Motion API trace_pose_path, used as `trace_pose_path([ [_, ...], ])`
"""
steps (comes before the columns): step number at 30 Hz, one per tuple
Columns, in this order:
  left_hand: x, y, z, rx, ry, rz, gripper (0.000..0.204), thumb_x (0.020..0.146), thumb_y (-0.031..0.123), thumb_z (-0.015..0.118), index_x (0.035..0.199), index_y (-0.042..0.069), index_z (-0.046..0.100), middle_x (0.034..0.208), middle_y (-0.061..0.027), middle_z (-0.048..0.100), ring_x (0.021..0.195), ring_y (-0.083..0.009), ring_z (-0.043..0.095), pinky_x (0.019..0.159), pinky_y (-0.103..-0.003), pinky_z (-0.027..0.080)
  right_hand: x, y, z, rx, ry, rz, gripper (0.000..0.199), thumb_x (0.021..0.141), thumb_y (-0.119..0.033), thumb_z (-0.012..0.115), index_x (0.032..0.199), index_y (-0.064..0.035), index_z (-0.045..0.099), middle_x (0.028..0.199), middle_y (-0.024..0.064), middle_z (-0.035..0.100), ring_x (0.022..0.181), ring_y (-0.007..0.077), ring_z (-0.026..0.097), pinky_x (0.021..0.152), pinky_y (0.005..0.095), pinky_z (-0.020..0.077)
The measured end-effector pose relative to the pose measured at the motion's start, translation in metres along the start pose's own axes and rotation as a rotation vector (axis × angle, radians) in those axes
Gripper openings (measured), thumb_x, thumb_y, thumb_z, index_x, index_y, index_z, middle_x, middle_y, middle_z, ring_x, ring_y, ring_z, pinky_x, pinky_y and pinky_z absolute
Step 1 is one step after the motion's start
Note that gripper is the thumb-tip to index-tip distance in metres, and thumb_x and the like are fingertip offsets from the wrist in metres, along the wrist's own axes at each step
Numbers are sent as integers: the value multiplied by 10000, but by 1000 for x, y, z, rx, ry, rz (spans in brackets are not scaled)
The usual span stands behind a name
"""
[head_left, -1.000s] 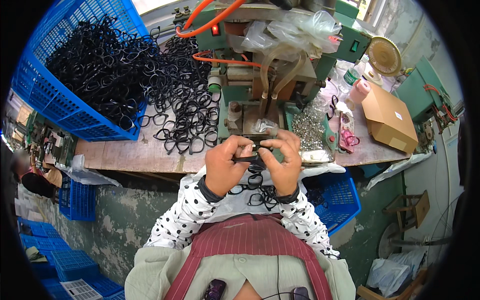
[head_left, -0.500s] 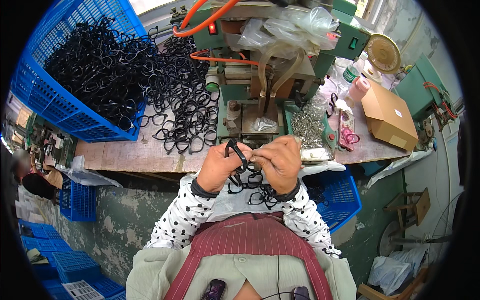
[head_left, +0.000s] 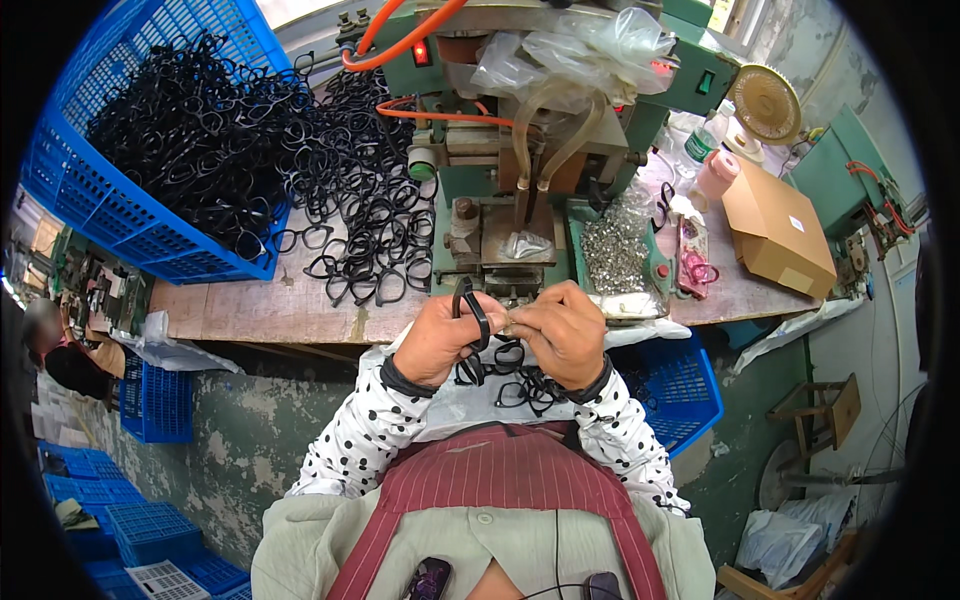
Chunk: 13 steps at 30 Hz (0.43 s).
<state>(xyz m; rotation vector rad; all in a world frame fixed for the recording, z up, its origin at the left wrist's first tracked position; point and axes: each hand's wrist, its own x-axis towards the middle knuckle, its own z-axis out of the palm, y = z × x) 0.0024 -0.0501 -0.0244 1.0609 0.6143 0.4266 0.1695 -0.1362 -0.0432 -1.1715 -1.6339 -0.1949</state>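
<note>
My left hand is closed on a black eyeglass frame, held upright in front of the green machine. Close beside it, my right hand pinches with thumb and forefinger right at the left fingertips. Whatever sits in that pinch is too small to make out. Several more black eyeglass frames lie on the pale cloth below my hands. On the machine's metal bed rests a small heap of silvery parts. A tray to its right is full of small metal pieces.
Many black frames spill over the table from a blue crate at the left. Right of the machine stand a cardboard box, a pink bottle and a phone-shaped case. Another blue basket sits under the table edge.
Both hands stay together at nearly the same spot. The eyeglass frame has turned slightly in my left hand, and my right hand has shifted down a little.
</note>
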Motion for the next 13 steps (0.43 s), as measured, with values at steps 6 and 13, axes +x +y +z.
trace_pose_path([
  [6, -3, -4, -2, 73, -11, 17, 92, 855, 118, 685, 895, 37, 674, 698, 55, 576, 559, -12, 429, 492, -183, 302, 1, -4, -8, 69, -70, 67, 210, 629, -9, 790, 816, -59, 707, 729, 52, 633, 684, 220, 576, 572, 309, 463],
  [13, -8, -5, 11, 96, 61, 137, 138, 843, 122, 687, 914, 8, 659, 660, 64, 536, 523, -10, 419, 464, -179, 274, -6, -7, -3, 148, -6, 281, 175, 687, -7, 754, 851, -65, 728, 774, 62, 666, 729, 222, 579, 620, 309, 475],
])
